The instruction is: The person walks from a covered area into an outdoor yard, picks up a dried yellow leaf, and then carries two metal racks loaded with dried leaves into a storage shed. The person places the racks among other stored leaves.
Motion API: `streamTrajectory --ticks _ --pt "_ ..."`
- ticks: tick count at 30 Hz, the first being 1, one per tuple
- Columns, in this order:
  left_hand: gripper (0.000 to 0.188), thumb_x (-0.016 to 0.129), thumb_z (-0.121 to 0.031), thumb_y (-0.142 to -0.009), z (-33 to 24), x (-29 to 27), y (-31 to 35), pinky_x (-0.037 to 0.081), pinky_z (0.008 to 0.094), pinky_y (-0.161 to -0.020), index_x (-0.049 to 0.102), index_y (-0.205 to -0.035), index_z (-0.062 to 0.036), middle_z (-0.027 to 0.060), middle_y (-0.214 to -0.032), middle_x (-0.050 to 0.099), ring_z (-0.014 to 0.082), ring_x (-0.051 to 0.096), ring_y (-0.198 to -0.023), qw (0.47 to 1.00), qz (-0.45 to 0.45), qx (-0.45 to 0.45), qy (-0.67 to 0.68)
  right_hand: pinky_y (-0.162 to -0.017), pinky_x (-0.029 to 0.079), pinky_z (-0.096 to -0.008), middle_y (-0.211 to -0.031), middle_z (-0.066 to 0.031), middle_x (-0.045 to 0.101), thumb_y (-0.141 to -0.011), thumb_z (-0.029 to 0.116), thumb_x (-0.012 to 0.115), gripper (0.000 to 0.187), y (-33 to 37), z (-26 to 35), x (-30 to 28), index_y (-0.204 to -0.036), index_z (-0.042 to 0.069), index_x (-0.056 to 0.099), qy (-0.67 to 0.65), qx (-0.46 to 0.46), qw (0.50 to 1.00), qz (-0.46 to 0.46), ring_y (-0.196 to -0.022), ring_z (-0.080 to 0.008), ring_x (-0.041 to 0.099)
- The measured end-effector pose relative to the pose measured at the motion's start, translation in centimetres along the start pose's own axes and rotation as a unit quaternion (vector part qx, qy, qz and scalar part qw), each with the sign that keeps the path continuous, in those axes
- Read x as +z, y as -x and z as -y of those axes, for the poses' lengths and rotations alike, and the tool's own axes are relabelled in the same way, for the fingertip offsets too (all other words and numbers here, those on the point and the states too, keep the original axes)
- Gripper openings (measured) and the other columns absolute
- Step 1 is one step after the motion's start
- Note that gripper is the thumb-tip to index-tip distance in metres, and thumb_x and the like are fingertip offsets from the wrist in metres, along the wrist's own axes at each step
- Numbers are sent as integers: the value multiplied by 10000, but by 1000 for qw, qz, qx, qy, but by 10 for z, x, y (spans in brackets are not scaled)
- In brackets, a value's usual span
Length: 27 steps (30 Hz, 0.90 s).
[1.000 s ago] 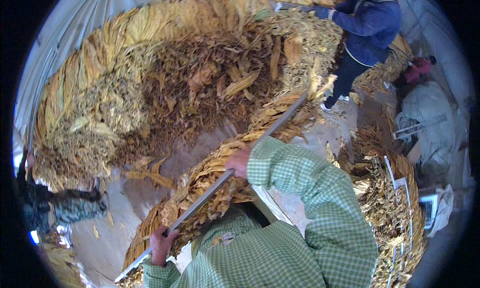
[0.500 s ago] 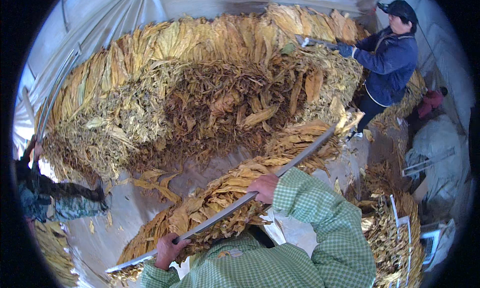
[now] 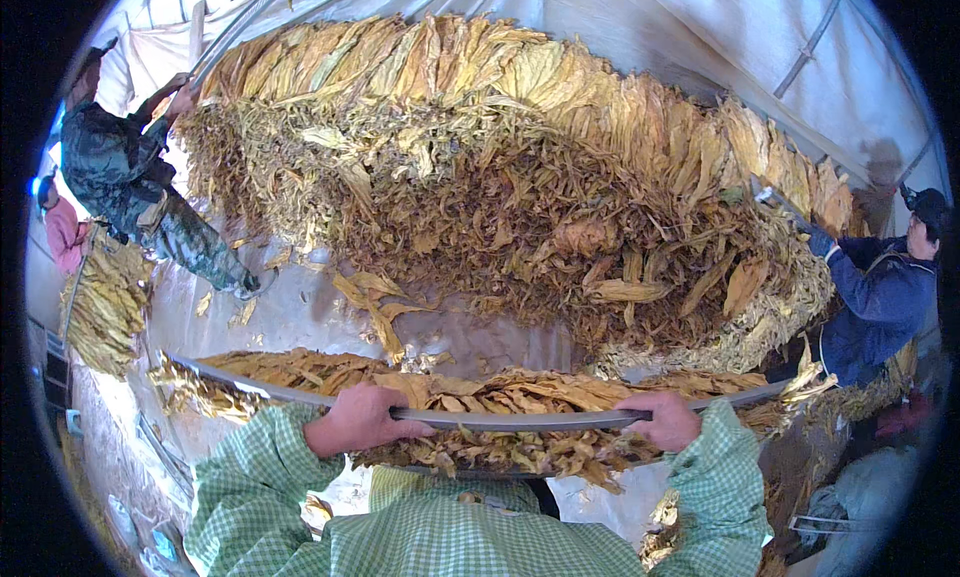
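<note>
Across my front lies a long grey metal bar (image 3: 520, 418), which the fisheye view bends into a curve. Dried brown-yellow tobacco leaves (image 3: 560, 388) are bunched along it, sticking out above and below. My left hand (image 3: 365, 420) is closed round the bar left of its middle, thumb pointing inward. Farther right, my right hand (image 3: 665, 419) grips the same bar, its thumb also inward. Green checked sleeves cover both my forearms. A large heap of dried tobacco leaves (image 3: 480, 207) rises beyond the bar.
At the left a person in camouflage (image 3: 140, 177) holds a long metal bar (image 3: 235, 27). A person in dark blue (image 3: 885, 287) works at the heap's right end. Another in pink (image 3: 65, 232) stands far left by more leaves (image 3: 108, 297). Loose leaves (image 3: 380, 302) lie on the sheeted floor.
The bar with its leaves has swung from a slant to level across my front. My hands are farther apart on it. The view has turned left, bringing the person in camouflage fully in.
</note>
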<state>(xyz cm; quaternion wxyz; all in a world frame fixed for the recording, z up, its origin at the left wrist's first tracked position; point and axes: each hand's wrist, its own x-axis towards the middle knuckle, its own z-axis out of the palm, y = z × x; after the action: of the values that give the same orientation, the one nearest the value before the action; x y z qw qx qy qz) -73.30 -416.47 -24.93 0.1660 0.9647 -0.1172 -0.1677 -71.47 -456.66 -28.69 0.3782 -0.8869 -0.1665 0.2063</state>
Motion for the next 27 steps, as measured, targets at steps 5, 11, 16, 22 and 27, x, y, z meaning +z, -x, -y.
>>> streamTrajectory --ticks 5,11,16,22,27 --pt "582 569 -627 -649 -20 -28 -7 435 401 -530 615 -667 -47 152 -577 547 315 561 -568 999 17 16 -41 -657 451 -272 -780 -67 632 -631 -17 635 317 7 13 -25 -946 -2 605 -42 30 998 -23 -718 -134 569" --pt "557 624 -571 -648 -58 -101 -52 412 345 -456 624 -668 -14 149 -511 522 216 503 -443 997 -34 35 -67 -727 453 -275 -830 -81 647 -617 6 642 322 -23 45 -100 -937 36 624 15 -65 993 -95 -757 -155 592" --pt "525 583 -586 -689 -59 -225 -103 327 254 -334 632 -609 -69 2 -421 473 82 392 -352 980 -156 123 -12 -627 443 -273 -669 -40 602 -626 36 614 136 -82 97 -225 -761 29 626 67 -188 967 -158 -649 -102 537" --pt "462 572 -446 -771 -99 -377 -138 477 340 -659 585 -948 -19 136 -854 615 215 598 -762 933 -314 159 -75 -770 454 -261 -835 -19 614 -724 127 604 221 -62 212 -395 -934 60 620 341 -160 875 -304 -802 -111 561" --pt "461 581 -451 -759 -93 -493 -131 469 338 -631 586 -933 -25 131 -825 605 228 583 -721 825 -495 182 -201 -702 472 -251 -819 -39 612 -736 88 600 174 -77 272 -378 -906 67 632 306 -227 798 -466 -746 -119 553"
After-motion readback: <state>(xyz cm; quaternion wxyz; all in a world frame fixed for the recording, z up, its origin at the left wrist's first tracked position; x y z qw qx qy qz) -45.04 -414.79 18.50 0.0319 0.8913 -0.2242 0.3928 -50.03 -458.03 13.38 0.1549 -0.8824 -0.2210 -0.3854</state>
